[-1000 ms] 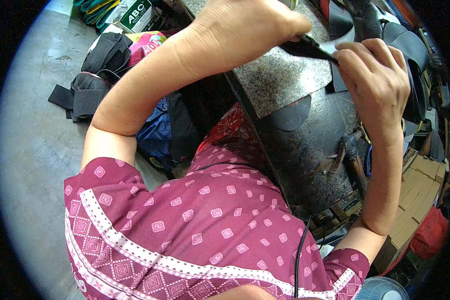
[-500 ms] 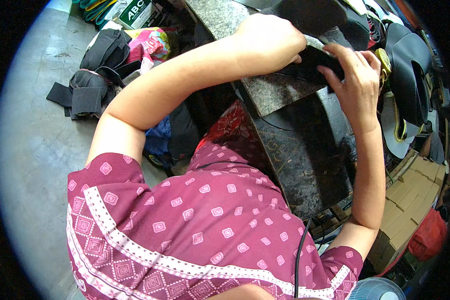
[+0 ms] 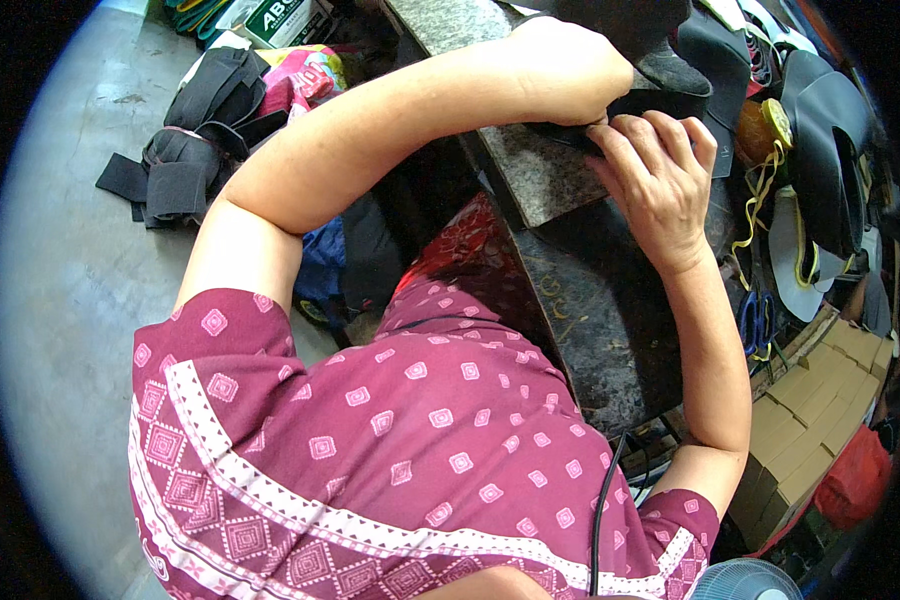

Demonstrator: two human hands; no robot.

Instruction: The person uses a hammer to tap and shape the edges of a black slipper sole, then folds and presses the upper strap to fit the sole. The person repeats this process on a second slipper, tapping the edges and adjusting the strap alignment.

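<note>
At the far side of the worktop, both hands are close together on a piece of black sheet material. My left hand is curled over its left part; the fingertips are mostly hidden beneath the hand. My right hand has bent fingers, with thumb and index pinched at the near edge of the piece beside the left hand. Beneath them lies a grey speckled slab, resting on a dark scuffed table. Directly beyond the hands, a dark rounded form stands, partly cut off by the view.
Curved black sheets crowd the right side, near a yellow roll with trailing tape. Blue-handled scissors hang right of my forearm. Cardboard boxes and a fan stand lower right. Bundled black straps lie at left.
My right hand has moved left, next to my left hand, and its spread grip has become a pinch. My left hand has shifted slightly right. The black piece has turned.
</note>
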